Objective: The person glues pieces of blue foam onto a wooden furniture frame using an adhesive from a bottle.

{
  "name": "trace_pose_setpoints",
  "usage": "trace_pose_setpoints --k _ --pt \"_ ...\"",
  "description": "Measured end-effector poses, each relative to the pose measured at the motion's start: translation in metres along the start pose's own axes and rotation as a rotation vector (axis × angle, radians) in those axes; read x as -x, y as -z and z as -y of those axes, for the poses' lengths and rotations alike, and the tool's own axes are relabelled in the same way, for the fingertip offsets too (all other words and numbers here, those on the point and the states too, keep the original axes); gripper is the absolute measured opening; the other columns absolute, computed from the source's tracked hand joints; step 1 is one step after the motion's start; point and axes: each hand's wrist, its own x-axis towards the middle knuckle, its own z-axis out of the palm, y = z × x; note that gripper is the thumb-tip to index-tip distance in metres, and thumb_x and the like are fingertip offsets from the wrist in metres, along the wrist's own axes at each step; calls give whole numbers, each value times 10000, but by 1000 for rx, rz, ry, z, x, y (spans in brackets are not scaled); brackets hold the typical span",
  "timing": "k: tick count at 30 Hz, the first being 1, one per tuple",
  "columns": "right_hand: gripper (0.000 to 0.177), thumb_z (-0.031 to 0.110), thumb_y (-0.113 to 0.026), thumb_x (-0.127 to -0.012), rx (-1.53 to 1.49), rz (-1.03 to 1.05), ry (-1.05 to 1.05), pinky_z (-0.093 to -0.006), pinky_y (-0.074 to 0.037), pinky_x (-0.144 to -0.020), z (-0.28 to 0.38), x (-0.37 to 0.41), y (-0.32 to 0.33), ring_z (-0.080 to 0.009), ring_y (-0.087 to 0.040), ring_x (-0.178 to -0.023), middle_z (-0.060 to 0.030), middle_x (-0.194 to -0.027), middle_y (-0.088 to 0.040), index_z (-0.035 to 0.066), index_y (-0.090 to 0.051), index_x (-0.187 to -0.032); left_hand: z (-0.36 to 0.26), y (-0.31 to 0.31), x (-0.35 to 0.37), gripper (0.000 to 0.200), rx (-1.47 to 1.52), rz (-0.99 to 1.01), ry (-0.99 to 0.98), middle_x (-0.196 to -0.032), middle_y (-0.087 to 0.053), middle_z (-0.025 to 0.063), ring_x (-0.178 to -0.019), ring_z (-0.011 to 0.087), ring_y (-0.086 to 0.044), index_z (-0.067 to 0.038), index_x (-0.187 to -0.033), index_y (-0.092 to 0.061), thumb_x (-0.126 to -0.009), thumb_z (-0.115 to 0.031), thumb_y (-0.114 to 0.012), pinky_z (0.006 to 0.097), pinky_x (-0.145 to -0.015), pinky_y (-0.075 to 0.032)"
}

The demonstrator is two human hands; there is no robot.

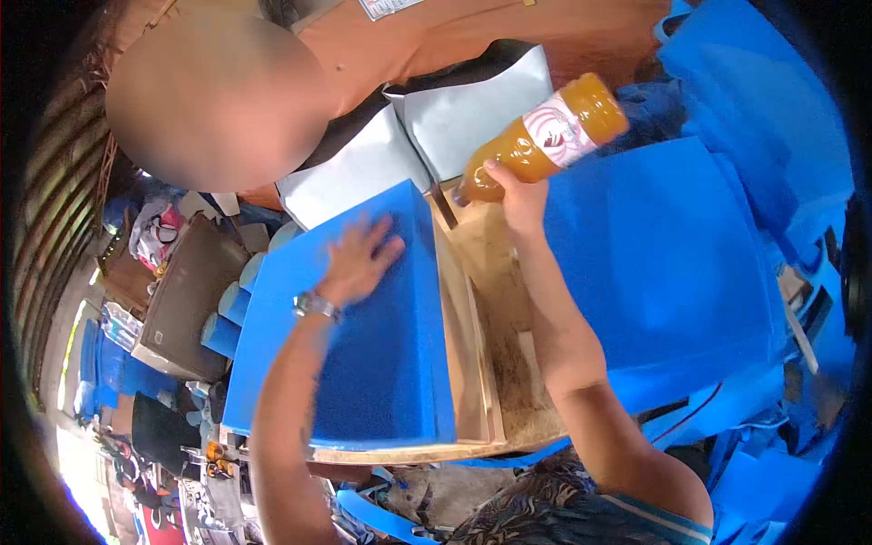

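My right hand (522, 195) is wrapped round the neck end of a plastic bottle (515, 153) filled with amber-orange contents. The bottle is tilted, its neck pointing down to the left and its base up to the right, and a pink and white label circles it. My left hand (363, 263), slightly blurred, has its fingers spread over the top of a blue foam-like block (381, 363). A watch (315, 307) sits on that wrist. Light wooden strips (468, 363) run along the block's right side.
Under my right forearm shows a worn wooden tabletop (509, 300). A second blue block (672, 263) lies right of it. Two pale grey panels (477, 113) stand at the back, before an orange-brown covering (436, 36). A brown box (186, 291) and blue rolls (221, 334) are at left.
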Motion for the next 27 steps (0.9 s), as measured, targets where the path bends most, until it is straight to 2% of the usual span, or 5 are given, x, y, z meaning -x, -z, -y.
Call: trace_pose_setpoints --k 5,12,17,24,27 --pt "408 42 -766 -719 -249 -129 -330 -307 -497 -750 -72 -31 -12 -157 -603 -849 -56 -965 -617 6 -555 -1067 -23 14 10 645 101 122 80 -1549 -143 140 -1434 313 -104 -261 -1477 -256 -930 -586 -361 532 -1133 -60" --pt "498 45 -777 -710 -294 -155 -277 -320 -490 -786 -124 -43 -29 -167 -595 -885 -67 -1017 -605 3 -524 -1137 -27 17 8 643 105 125 104 -1545 -157 147 -1431 323 -111 -259 -1470 -277 -925 -586 -377 529 -1134 -67" --pt "454 93 -754 -760 -296 -26 -208 -306 -486 -766 -78 -5 -17 -151 -587 -877 -65 -1011 -603 1 -532 -1145 -26 16 6 635 108 117 94 -1545 -160 143 -1432 321 -106 -261 -1469 -276 -929 -579 -376 531 -1134 -64" --pt "436 78 -742 -768 -315 -196 -213 -294 -484 -772 -129 -36 -28 -157 -592 -883 -74 -1029 -604 -23 -535 -1138 -28 15 8 618 95 125 106 -1545 -161 140 -1432 317 -108 -263 -1470 -274 -938 -562 -368 530 -1134 -62" --pt "417 60 -737 -765 -284 -158 -230 -301 -489 -784 -83 -11 -25 -164 -602 -889 -77 -1022 -613 -27 -549 -1128 -22 13 6 598 107 125 98 -1545 -159 141 -1432 319 -109 -263 -1470 -272 -948 -543 -354 533 -1134 -61"
